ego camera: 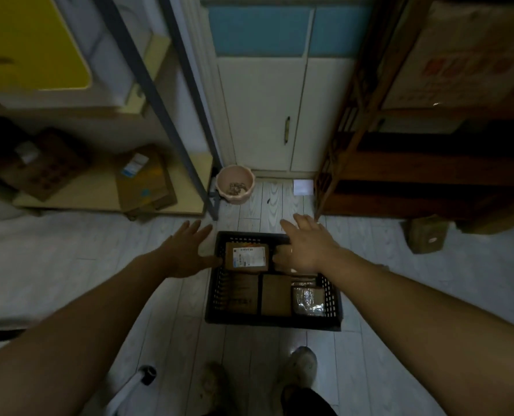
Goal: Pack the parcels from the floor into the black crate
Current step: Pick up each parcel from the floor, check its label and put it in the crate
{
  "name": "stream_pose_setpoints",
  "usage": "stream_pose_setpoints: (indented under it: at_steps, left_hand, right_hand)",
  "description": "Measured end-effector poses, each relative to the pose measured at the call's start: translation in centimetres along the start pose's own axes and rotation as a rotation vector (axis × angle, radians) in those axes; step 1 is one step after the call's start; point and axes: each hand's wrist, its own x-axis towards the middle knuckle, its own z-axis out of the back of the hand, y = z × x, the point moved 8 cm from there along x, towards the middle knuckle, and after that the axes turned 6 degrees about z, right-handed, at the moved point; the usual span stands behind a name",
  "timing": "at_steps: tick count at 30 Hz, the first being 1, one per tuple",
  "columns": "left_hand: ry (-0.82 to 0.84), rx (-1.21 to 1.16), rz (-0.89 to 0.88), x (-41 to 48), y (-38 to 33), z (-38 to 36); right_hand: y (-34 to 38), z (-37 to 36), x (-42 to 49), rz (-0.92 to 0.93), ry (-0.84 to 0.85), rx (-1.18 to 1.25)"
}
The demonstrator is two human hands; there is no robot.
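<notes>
Head view, looking down at pale wood-grain floor planks [69, 265]. Black slotted plastic crate [216, 291] sits on the floor just ahead of the feet, between both arms.

Crate contents: flat brown cardboard parcels laid side by side, probably so they tile the base.
- Brown cardboard parcel with a white printed label [247, 256], far left corner, label up.
- Plain brown flat parcel [240, 294], near left.
- Narrower plain brown parcel [276, 295], near middle, edges touching its neighbours.
- Small parcel wrapped in glossy clear tape [308, 298], near right, against the crate wall; tape catches the light.

Left hand [183, 253]: released, fingers spread flat, holding nothing. Thumb tip touches the labelled parcel's left edge, seemingly nudging it square into the corner.

Right hand [308, 249]: also unclenched, fingers splayed over the crate's far right part, thumb near the labelled parcel's right edge. Pressing down or only hovering: cannot tell.

Judgement: seating step, parcel bracketed from both sides.

One brown boxy item [426, 237] lies on the floor well to the right, by the dark wooden shelf [399, 187]; possibly a parcel still to pack, too blurred to confirm.

Pink scalloped pot [235, 187] stands far, beside the white cabinet [261, 115].
</notes>
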Motion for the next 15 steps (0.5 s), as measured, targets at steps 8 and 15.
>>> stream_pose_setpoints:
  at_steps: [8, 15]
  left_hand:
    - [-0.213, -0.049, -0.187, -10.9, -5.1, 5.3]
    - [-0.268, 0.001, -0.433, -20.7, -12.5, 6.6]
  right_hand:
    - [2.1, 5.6, -12.9, -0.121, -0.226, -0.086]
    - [0.6, 6.7, -27.8, -0.371, -0.349, -0.022]
